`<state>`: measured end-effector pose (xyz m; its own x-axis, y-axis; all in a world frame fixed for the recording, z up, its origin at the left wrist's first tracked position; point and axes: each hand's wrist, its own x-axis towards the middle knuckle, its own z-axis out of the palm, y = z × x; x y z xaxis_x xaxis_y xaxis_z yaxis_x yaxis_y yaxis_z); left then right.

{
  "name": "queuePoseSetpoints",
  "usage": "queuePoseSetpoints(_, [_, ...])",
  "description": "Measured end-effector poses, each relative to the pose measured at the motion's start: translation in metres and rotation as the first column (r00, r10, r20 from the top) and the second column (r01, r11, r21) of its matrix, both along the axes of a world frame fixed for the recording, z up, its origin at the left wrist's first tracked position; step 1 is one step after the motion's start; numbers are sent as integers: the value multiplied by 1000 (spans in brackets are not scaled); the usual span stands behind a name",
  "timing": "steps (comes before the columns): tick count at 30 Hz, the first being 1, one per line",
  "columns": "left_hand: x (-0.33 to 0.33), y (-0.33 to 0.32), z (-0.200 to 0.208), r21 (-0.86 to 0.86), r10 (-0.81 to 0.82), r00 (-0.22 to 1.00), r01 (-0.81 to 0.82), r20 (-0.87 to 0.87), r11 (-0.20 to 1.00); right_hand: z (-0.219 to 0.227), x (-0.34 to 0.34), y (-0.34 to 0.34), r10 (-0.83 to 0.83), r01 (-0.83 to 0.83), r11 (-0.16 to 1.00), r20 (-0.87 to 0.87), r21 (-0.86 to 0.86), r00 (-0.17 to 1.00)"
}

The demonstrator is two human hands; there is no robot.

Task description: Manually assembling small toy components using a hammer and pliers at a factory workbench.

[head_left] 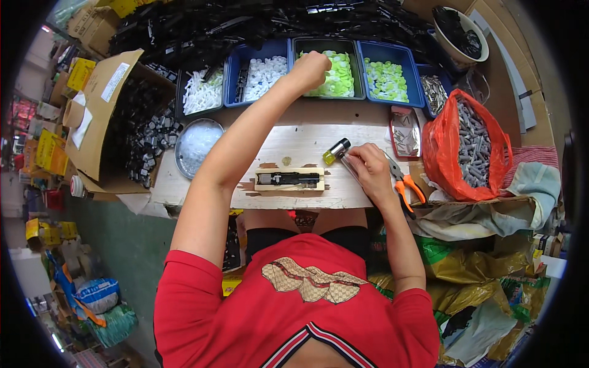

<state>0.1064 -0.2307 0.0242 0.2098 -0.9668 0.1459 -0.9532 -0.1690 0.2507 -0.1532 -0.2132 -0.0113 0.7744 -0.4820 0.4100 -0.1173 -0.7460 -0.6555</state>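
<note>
My left hand [311, 70] reaches to the back row of bins. Its fingers are drawn together at the edge of a dark bin of small green and white plastic parts [338, 76]; what they pinch is hidden. My right hand [371, 165] rests near the table's front, fingers curled together over something thin that I cannot make out. Just left of it lies a short tool handle [336, 151], black and clear yellow. Between my arms a long black mechanism [288, 178] sits in a pale wooden holder [288, 188]. Orange-handled pliers [405, 184] lie right of my right hand.
Blue bins hold white parts [267, 76] and green-white parts [386, 80]. A round dish [199, 147] and a carton of black pieces [98, 122] stand left. At right are a small clear box [405, 132] and a red bag [442, 147] of grey cylinders. Black parts [245, 24] heap behind.
</note>
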Motion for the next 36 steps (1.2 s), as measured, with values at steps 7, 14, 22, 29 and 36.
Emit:
queuePoseSetpoints(7, [-2, 25, 17, -84, 89, 711, -204, -698, 975, 0, 5, -1, -103, 35, 823, 88, 566, 991])
queuePoseSetpoints(14, [-78, 124, 20, -74, -77, -7, -207, -997, 975, 28, 14, 18, -186, -227, 444, 337, 867, 923])
queuePoseSetpoints(22, [-111, 204, -23, -117, -208, -431, -230, -878, 966, 37, 33, 59, -24, -322, 371, 355, 871, 935])
queuePoseSetpoints(29, [-116, 217, -21, -139, -225, -385, -237, -895, 961, 36, 35, 75, 41, -303, 387, 312, 871, 949])
queuePoseSetpoints(36, [-126, 223, -22, -154, -269, -301, -356, -915, 922, 37, 36, 82, 4, -303, 374, 325, 877, 946])
